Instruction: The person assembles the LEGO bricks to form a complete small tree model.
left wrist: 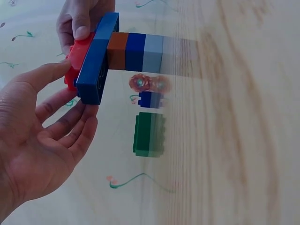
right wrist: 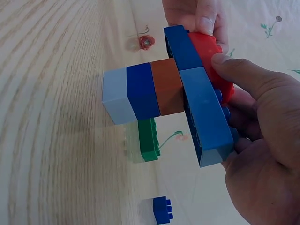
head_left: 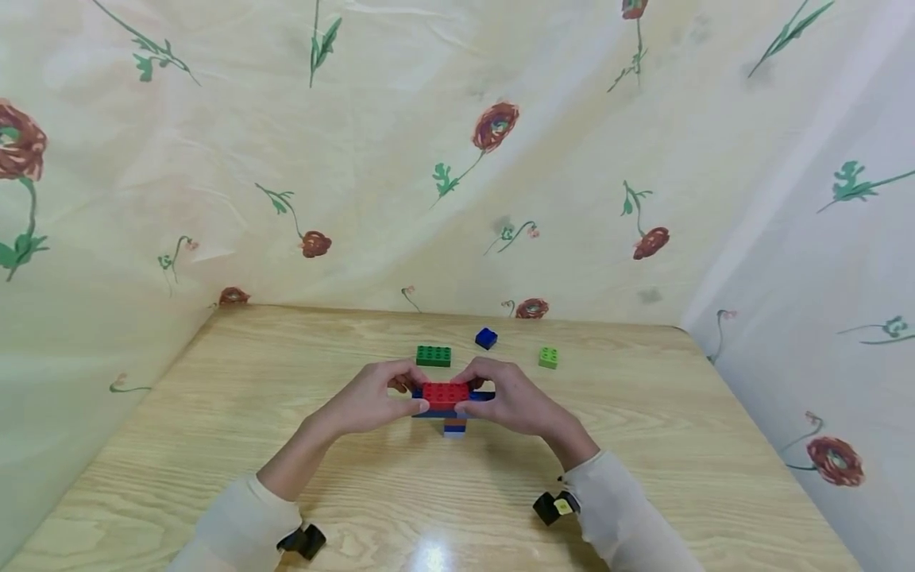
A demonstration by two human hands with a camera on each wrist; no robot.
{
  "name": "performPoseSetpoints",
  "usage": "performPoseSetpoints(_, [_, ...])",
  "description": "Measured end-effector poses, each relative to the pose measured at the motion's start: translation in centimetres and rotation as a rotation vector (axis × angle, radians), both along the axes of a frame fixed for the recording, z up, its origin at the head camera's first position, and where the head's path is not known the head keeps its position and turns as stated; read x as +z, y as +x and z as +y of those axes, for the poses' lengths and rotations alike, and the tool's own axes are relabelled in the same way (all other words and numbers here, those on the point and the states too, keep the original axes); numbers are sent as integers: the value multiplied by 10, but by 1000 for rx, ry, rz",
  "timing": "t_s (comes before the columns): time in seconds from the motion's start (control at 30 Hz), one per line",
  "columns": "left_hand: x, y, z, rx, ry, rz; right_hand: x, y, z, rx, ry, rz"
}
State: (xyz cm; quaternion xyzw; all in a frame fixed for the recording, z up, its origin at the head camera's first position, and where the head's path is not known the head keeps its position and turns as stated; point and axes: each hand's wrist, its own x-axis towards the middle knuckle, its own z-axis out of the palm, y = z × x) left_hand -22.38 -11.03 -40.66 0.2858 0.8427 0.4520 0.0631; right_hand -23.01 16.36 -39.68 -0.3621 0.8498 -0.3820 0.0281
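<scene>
Clock on head view, 12 = away from person. Floral sheet (head_left: 400, 95) fills the 12 side; wood table (head_left: 179, 437) under everything.

Left hand (head_left: 372, 397) at 9, right hand (head_left: 515, 401) at 3, both on the T-shaped assembly (right wrist: 204, 101), mid-table. Grip: both pinch the red brick, thumbs on its near side, fingers curled round the far side; right fingers also sit by the crossbar's end.

Crossbar (left wrist: 96, 63): 2 blue bricks end to end. Column (right wrist: 143, 91) below: 3 blocks, orange over dark blue over light blue. Foot looks set on the table; can't confirm contact.

Red brick (head_left: 445, 395) on top, bridging the crossbar joint, bare studs toward 3. Can't tell if fully seated.

Handling, my read: light, rigid plastic, smooth but studs give bite. Not fragile per brick; weak points are the joint and narrow column, so it's top-heavy. Take hold at red's ends, press straight down over the column, support the crossbar underneath.

Loose, off the red: green brick (head_left: 434, 355) at 12, small blue brick (head_left: 486, 338) at 1, lime brick (head_left: 548, 357) at 2.
</scene>
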Motion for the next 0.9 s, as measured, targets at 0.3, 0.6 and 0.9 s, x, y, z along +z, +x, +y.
performPoseSetpoints(0.3, [0,1,0,4,-15,-18,1,2,-1,-51,45,-27])
performPoseSetpoints(0.6, [3,1,0,7,-24,11,9,-2,7,-26,45,12])
performPoseSetpoints(0.9, [2,3,0,23,-42,4,11,-32,43,-185,7,9])
